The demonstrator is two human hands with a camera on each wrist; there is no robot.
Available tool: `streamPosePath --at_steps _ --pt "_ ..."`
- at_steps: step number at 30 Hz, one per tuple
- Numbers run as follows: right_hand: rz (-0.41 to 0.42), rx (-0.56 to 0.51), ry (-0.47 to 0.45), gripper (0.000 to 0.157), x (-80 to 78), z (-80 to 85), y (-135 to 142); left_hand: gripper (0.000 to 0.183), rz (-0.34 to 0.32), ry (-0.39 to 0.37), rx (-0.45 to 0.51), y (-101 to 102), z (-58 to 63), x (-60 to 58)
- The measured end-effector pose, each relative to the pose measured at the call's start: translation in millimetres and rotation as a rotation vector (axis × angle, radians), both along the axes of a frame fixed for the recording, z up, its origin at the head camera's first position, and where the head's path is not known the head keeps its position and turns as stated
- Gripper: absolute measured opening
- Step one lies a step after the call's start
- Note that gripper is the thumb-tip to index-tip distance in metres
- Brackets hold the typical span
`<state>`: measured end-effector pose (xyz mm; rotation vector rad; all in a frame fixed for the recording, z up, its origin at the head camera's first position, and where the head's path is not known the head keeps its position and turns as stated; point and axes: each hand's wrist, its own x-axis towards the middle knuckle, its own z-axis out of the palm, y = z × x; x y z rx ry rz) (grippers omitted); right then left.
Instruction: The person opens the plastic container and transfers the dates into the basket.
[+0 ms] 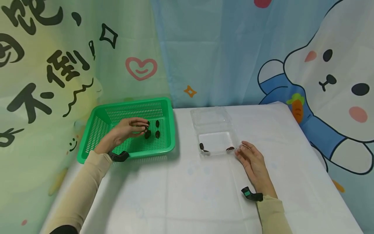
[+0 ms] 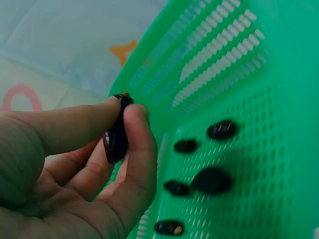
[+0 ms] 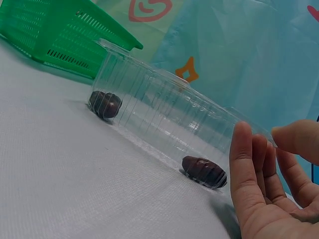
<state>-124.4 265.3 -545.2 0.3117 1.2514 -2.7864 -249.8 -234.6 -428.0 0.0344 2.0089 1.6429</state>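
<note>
My left hand [image 1: 128, 130] pinches a dark, glossy date [image 2: 117, 134] between thumb and fingertips, above the green basket [image 1: 170, 130]. Several more dates [image 2: 213, 180] lie spread over the basket's perforated floor beneath it. To the right, a clear plastic box [image 1: 217, 152] stands on the table with its lid [image 1: 208, 115] folded back. Dates rest along the near side of the box: a pair at its left corner and one date [image 3: 204, 172] toward the right. My right hand [image 1: 252, 165] holds the box by its right edge, thumb tip at the rim and fingers along the wall.
A white cloth covers the table [image 1: 187, 195]. Behind it hangs a printed curtain [image 1: 204, 48] with a cartoon bear and lettering. The basket stands at the back left, a short gap away from the box. Each wrist wears a black camera band [image 1: 252, 195].
</note>
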Motion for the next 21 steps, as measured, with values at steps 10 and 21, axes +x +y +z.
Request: streamPosePath --at_steps 10,21 --pt "-0.01 0.015 -0.026 0.03 2.2 -0.8 -0.3 0.039 -0.115 0.101 -0.273 -21.9 0.4 -13.8" --pt "-0.012 0.022 -0.017 0.028 1.1 -0.9 0.6 0.021 -0.308 0.266 -0.58 -29.9 -4.4 -31.9"
